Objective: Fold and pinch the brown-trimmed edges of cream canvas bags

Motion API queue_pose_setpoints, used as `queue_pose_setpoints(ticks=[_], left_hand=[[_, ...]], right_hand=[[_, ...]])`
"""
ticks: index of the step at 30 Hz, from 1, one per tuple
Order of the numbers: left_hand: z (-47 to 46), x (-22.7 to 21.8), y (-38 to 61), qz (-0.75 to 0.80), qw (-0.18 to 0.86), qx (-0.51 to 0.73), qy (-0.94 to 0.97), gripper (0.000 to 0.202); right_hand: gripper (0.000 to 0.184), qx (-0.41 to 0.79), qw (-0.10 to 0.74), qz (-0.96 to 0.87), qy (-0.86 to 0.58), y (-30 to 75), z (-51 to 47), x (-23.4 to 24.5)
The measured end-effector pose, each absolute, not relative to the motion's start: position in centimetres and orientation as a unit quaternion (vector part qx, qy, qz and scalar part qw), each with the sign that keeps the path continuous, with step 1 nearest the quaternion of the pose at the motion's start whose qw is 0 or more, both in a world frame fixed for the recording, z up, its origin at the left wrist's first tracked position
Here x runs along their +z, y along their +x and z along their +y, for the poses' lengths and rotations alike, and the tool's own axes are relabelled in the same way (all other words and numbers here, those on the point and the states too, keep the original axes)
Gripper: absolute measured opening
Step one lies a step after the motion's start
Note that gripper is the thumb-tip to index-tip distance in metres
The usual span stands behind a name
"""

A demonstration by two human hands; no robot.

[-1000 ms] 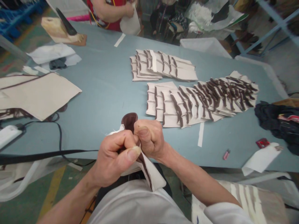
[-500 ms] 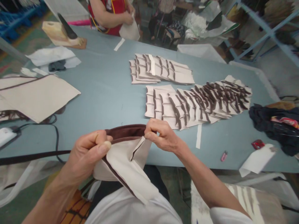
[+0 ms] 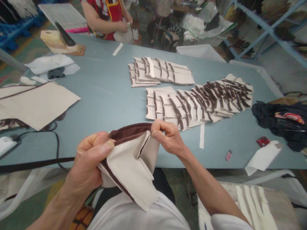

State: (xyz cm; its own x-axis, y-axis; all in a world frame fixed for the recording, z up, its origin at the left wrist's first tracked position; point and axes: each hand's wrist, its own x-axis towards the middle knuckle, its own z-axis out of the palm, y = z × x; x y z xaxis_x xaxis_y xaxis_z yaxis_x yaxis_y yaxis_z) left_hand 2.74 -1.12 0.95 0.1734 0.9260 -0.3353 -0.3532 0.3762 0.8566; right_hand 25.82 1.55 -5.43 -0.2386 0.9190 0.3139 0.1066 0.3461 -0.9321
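Note:
Between my hands is a cream fabric piece (image 3: 130, 171), sewn like a pouch, with dark brown edging and a brown inside showing at its open top. My left hand (image 3: 92, 156) pinches its left upper edge between thumb and fingers. At the right corner of the rim, my right hand (image 3: 168, 135) grips the edge with closed fingers. A folded flap with brown trim hangs down the front toward my lap. Past my hands, overlapping rows of cream panels with brown edges (image 3: 175, 105) lie on the blue-grey table (image 3: 103, 95).
A second stack of cream panels (image 3: 160, 72) lies farther back. Larger cream sheets (image 3: 43, 103) and a black strap (image 3: 35, 164) are at left. On the right are dark cloth (image 3: 278, 121), white paper (image 3: 262, 158) and a small pink item (image 3: 228, 155). Across the table, a person (image 3: 105, 19) handles cream fabric.
The fabric piece has tilted slightly, and its front flap hangs lower and broader. My right hand has shifted a little to the right. Both hands keep their hold. The view has shifted slightly.

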Motion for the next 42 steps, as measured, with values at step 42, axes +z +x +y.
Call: queue_pose_setpoints(ticks=[42], left_hand=[[0.8, 2.2, 4.7, 0.369, 0.487, 0.302, 0.732, 0.017]], right_hand=[[0.058, 0.544, 0.387, -0.662, -0.340, 26.3, 0.2, -0.4]])
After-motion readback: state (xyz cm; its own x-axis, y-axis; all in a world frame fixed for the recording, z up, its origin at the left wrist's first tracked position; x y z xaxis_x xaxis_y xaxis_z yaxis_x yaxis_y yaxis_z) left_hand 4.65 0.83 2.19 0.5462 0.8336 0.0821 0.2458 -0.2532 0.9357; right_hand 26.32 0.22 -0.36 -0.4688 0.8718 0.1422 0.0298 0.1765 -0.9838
